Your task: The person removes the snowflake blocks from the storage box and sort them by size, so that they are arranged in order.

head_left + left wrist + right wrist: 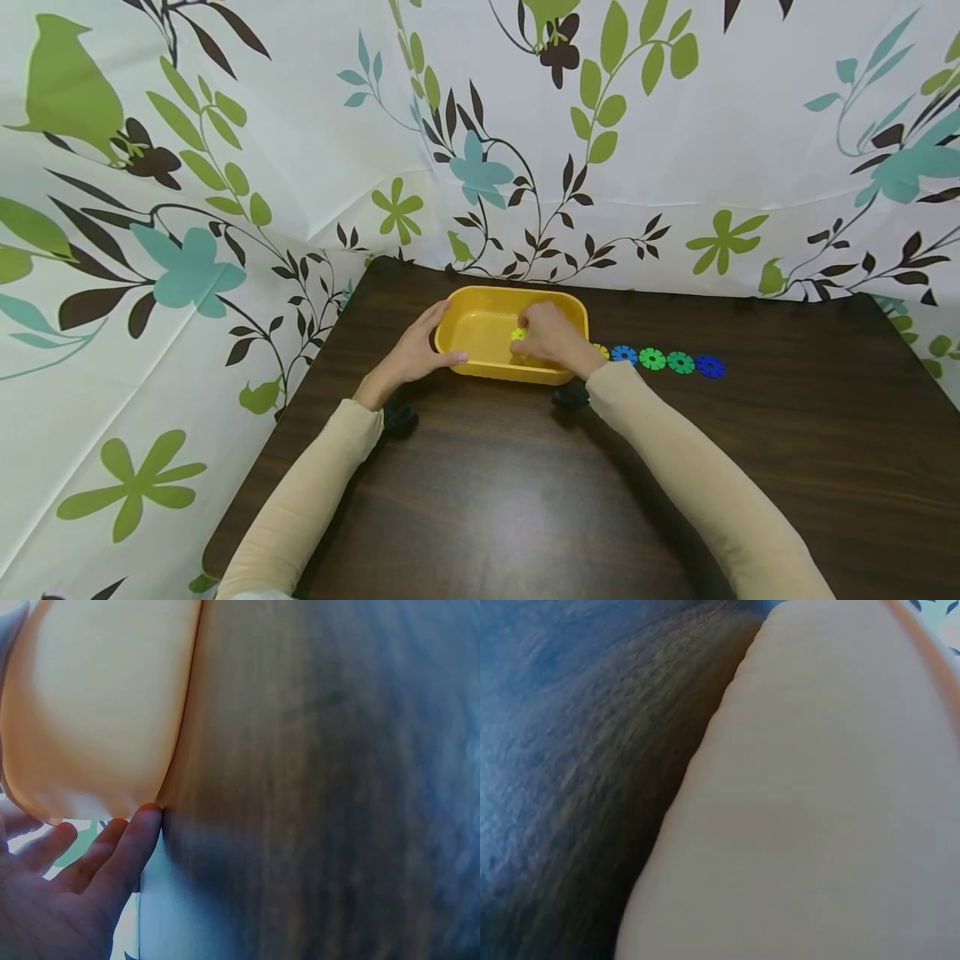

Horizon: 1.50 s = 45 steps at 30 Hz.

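Disc point(517, 334) sits pinched in your right hand point(552, 333) inside the tray point(480, 329), 3 o'clock from your left hand point(415, 348), spread against the tray, probably light, stiff, maybe slick, so grip it edgewise!

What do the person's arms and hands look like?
The left sleeve and right sleeve are long, plain and cream, ending near the wrists. The left hand and right hand wear no gloves. A small black object shows by each wrist.

Perhaps a home, leaf-print curtain point(637, 179), brown table point(495, 475)
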{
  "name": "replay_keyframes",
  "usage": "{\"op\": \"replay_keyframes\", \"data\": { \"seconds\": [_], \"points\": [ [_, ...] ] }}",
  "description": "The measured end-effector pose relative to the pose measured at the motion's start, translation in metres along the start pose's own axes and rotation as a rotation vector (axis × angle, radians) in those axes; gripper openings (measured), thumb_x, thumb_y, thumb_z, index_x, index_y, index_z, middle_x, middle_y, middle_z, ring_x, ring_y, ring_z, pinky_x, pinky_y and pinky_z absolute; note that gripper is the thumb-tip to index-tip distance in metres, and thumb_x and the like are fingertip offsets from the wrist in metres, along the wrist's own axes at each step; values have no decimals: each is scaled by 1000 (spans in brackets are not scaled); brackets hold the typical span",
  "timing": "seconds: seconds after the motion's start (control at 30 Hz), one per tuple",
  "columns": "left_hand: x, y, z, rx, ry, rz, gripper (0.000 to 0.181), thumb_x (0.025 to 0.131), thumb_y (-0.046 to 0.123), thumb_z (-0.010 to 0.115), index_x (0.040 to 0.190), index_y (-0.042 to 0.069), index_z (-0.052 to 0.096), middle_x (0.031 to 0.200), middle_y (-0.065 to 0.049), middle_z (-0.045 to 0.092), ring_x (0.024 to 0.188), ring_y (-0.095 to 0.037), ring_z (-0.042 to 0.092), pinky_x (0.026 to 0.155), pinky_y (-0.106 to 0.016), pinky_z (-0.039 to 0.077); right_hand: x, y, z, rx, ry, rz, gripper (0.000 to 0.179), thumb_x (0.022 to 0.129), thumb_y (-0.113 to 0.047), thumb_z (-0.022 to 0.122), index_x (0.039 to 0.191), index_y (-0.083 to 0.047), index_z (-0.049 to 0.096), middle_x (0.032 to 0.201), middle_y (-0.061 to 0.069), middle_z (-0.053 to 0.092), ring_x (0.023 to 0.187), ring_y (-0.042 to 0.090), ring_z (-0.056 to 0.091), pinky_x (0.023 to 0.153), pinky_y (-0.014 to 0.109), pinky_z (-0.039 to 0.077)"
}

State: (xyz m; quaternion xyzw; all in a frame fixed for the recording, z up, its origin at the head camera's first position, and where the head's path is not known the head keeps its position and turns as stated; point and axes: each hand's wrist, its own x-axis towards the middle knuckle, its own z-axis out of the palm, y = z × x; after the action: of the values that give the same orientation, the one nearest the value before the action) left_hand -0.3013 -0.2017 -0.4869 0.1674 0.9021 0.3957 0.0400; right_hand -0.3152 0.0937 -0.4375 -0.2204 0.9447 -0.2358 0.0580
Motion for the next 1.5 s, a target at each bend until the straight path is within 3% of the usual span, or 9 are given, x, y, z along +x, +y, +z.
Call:
{"op": "replay_keyframes", "data": {
  "seconds": [0.07, 0.17, 0.2, 0.33, 0.4, 0.57, 0.77, 1.13, 1.5],
  "points": [
    [-1, 6, -1, -7, -9, -16, 121, 85, 60, 88, 176, 15, 22, 184, -11, 22, 169, -40, 26, 137, -66, 23, -3, 3, -2, 18, 38, -13, 22, 86, -22, 80, 91, -3, 70, 79, 7, 61, 72, 19, 50, 69, 31, 43],
    [2, -4, 2, 14, 7, 0, 122, 84, 68, 85, 176, 17, 23, 184, -10, 23, 169, -39, 28, 137, -66, 24, -9, 7, -5, 35, 92, -22, 26, 86, -24, 78, 97, -1, 73, 91, 13, 72, 81, 23, 59, 79, 37, 55],
    [1, -1, 1, 10, -3, -1, 122, 85, 66, 86, 176, 15, 22, 184, -12, 22, 169, -40, 27, 136, -67, 23, -12, 9, -7, 43, 111, -24, 27, 85, -24, 78, 98, 0, 74, 95, 14, 74, 83, 24, 62, 81, 39, 58],
    [1, -1, 2, 21, 4, 5, 123, 84, 69, 85, 175, 14, 24, 183, -14, 24, 167, -42, 29, 136, -68, 24, -25, 15, -14, 61, 193, -23, 35, 83, -26, 78, 105, 1, 78, 108, 19, 78, 99, 33, 67, 93, 47, 58],
    [-3, 9, -1, -6, -3, -3, 121, 85, 61, 88, 175, 13, 24, 183, -15, 23, 168, -42, 27, 136, -68, 22, -32, 18, -19, 72, 234, -19, 37, 82, -26, 80, 106, 2, 79, 108, 20, 78, 103, 35, 66, 94, 50, 57],
    [-7, 18, -3, 1, -10, -21, 115, 89, 47, 89, 176, 12, 21, 184, -14, 22, 170, -41, 24, 137, -67, 22, -52, 31, -29, 86, 299, 14, 41, 84, -28, 81, 109, 5, 78, 105, 21, 77, 102, 37, 62, 93, 51, 54],
    [-7, 17, -3, 24, -13, -37, 113, 90, 46, 88, 176, 12, 22, 184, -14, 23, 169, -40, 26, 137, -65, 23, -81, 53, -39, 109, 386, 47, 35, 85, -21, 81, 107, 5, 77, 97, 20, 72, 93, 33, 58, 82, 41, 50],
    [-7, 12, -2, 24, 7, -16, 120, 84, 67, 85, 175, 15, 26, 181, -18, 29, 166, -45, 30, 134, -70, 26, -131, 102, -54, 53, 524, 80, 26, 89, -15, 84, 103, 5, 76, 95, 23, 72, 88, 35, 63, 78, 41, 49],
    [-8, 18, -5, 30, -13, -31, 112, 90, 44, 88, 176, 13, 22, 183, -16, 24, 170, -41, 25, 137, -66, 22, -171, 159, -70, 13, 567, 199, 32, 94, -16, 81, 111, 10, 75, 105, 30, 72, 93, 41, 67, 76, 41, 50]
  ]
}}
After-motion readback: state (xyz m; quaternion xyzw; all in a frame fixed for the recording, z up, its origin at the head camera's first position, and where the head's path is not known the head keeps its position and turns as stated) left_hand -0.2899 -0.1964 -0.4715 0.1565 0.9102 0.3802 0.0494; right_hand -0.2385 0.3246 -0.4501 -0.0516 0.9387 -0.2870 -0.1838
